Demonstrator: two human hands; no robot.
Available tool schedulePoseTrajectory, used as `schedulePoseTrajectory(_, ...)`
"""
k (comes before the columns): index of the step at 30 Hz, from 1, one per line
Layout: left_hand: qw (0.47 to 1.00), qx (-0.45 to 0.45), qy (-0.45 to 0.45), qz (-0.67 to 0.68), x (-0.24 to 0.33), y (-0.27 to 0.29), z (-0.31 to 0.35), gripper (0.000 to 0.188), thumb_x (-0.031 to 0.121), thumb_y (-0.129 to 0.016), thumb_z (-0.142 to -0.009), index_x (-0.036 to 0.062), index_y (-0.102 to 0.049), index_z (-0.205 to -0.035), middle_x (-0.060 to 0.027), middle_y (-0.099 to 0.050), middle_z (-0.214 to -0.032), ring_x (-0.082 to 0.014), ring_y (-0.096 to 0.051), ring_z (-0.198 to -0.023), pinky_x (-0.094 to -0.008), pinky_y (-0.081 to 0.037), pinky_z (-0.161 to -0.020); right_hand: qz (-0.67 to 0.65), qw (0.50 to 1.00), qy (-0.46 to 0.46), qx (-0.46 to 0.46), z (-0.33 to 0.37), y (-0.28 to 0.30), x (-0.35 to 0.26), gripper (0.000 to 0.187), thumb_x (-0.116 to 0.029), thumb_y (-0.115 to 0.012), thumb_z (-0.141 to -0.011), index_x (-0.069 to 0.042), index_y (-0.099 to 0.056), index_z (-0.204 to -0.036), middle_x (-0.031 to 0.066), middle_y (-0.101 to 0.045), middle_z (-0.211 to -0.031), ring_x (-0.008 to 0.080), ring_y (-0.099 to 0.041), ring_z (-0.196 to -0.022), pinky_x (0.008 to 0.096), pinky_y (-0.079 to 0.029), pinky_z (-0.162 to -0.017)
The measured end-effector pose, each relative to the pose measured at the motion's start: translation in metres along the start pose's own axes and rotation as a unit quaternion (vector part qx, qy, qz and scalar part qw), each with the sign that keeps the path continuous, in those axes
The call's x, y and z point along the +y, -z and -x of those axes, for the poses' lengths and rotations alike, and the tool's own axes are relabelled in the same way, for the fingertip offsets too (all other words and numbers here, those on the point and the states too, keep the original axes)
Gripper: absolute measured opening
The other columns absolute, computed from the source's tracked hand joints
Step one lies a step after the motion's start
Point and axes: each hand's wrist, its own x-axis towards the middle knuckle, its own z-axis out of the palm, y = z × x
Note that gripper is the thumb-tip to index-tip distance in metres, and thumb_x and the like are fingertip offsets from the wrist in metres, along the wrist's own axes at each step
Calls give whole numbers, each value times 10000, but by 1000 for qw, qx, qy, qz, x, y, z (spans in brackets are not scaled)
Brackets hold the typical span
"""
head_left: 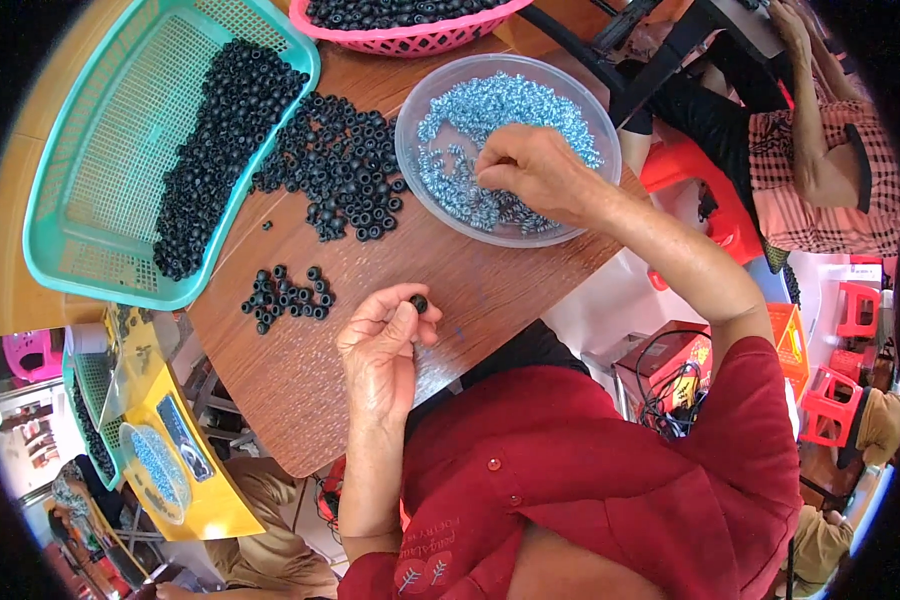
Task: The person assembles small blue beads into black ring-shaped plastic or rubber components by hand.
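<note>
Between the thumb and fingers of my left hand (378, 350) is a small round black rubber grommet (419, 302), held above the table. My right hand (538, 172) reaches over a clear plastic bowl (406, 165) of small silvery-blue metal springs (510, 102). Its thumb and fingers are pinched together at the springs; anything between them is hidden. Loose black grommets (345, 160) lie heaped left of the bowl. Nearer to my left hand is a smaller group of black grommets (288, 297).
A teal mesh basket (105, 120) with many black grommets rests along the brown wooden table (290, 400). Beyond stands a pink basket (420, 40) of black pieces. At right sits a person in a checked top (770, 190); another table (205, 490) with a bowl is at lower left.
</note>
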Motion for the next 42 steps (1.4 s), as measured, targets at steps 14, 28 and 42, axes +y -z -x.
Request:
schedulePoseTrajectory(14,999,10,-16,-31,-3,-3,-1,201,43,-644,-849,-72,-617,-1011,-145,-659,-866,-155,-606,-691,-229,-485,-618,74,988,134,29,14,-12,14,75,-45,-642,-778,-32,-613,-846,107,-614,-818,299,-582,-824,393,-458,-712)
schedulePoseTrajectory(28,999,16,-27,-42,-6,-5,1,195,29,-634,-851,-71,-618,-1018,-147,-663,-862,-156,-614,-687,-228,-488,-615,-12,997,67,27,30,1,5,127,-10,-593,-805,-6,-610,-930,108,-629,-857,240,-607,-812,342,-478,-720)
schedulePoseTrajectory(42,917,63,-235,-315,-9,-43,-12,207,43,-725,-786,14,-632,-970,-3,-560,-728,-73,-483,-569,-207,-378,-499,-242,968,-56,-24,28,-2,-39,125,-49,-565,-848,22,-602,-943,26,-595,-760,69,-545,-711,230,-462,-650)
